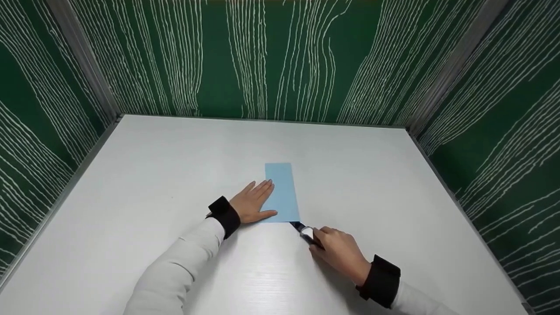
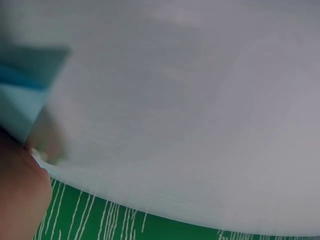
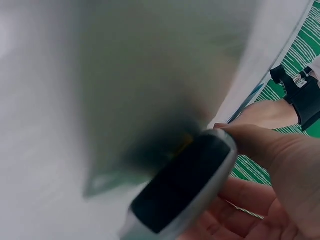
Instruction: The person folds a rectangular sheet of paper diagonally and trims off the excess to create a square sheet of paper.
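A light blue rectangular sheet of paper (image 1: 281,192) lies lengthwise on the white table. Spread over its left side, my left hand (image 1: 253,203) presses it down, fingers straight and thumb near the lower edge. My right hand (image 1: 341,251) grips a black-and-grey hand tool (image 1: 306,234), whose dark narrow front end meets the paper's lower right corner. In the right wrist view, the tool (image 3: 184,182) shows a rounded grey body with a black inset; its exact kind I cannot tell. The paper is blurred there. Only part of the left hand (image 2: 22,187) shows in the left wrist view, beside the blue paper.
The white table (image 1: 144,175) extends around both hands. Green panels (image 1: 218,57) with wavy white lines enclose its back and sides, joined by grey metal posts (image 1: 83,52) at the corners. Black bands (image 1: 380,281) are worn on both wrists over pale sleeves.
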`<act>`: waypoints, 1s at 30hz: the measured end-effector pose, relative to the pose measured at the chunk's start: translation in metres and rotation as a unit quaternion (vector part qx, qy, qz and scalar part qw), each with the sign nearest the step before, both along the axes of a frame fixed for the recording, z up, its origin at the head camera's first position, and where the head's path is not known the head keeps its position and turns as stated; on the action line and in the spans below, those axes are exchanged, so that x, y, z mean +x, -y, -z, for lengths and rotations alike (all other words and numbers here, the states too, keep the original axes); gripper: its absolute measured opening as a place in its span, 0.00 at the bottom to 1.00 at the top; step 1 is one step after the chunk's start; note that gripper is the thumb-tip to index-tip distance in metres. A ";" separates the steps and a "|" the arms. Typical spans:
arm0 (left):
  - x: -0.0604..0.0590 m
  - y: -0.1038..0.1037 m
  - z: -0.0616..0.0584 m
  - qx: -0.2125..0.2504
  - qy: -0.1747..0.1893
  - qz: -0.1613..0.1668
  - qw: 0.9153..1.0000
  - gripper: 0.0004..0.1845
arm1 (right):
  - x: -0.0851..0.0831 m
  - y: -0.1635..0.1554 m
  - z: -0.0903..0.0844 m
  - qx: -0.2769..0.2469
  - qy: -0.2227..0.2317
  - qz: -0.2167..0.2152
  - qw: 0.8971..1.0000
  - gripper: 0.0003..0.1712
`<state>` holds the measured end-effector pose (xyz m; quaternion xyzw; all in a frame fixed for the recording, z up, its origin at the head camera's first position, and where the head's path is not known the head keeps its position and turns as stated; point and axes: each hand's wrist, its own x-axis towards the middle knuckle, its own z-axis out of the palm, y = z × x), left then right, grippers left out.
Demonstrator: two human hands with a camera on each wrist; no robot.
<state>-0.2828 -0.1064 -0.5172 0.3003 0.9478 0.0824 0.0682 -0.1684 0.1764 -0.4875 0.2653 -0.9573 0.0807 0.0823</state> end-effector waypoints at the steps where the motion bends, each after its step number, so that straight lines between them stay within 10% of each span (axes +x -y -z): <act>1: 0.000 0.000 0.000 0.002 0.001 -0.001 1.000 0.49 | 0.001 0.000 0.000 0.003 -0.002 0.004 1.000 0.15; 30: 0.001 -0.002 -0.003 -0.004 -0.008 -0.006 1.000 0.52 | 0.014 0.006 -0.007 0.017 0.010 0.048 0.999 0.16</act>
